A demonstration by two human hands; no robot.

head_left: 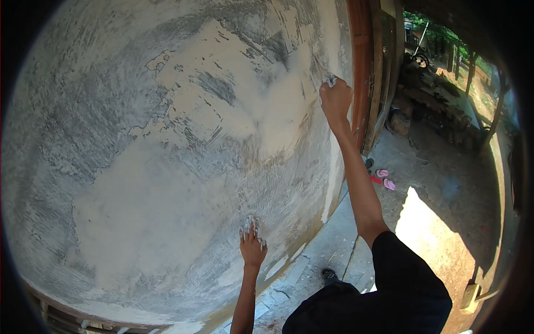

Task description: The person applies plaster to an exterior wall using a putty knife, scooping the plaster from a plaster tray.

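Grey wall: it fills most of the view, a rough wall with big pale patches of smooth filler spread over it. Dark scratchy marks run through the grey parts.
Left hand: low down near the middle, pressed flat on the wall. The fingers are spread open and hold nothing. They are white with filler. It looks like the hand leans there to keep the person steady.
Right hand: stretched far up, at the right edge of the wall. The fingers are curled shut around something small and pale. I cannot tell what it is. It touches the wall, as if to rub or scrape it.
Wooden door frame: reddish brown, just right of the raised hand, where the wall ends.
Ground: dusty, with a bright patch of sun on the right.
Pink sandals: lying on the ground, well apart from the hands.
Far right: logs piled up and green trees.
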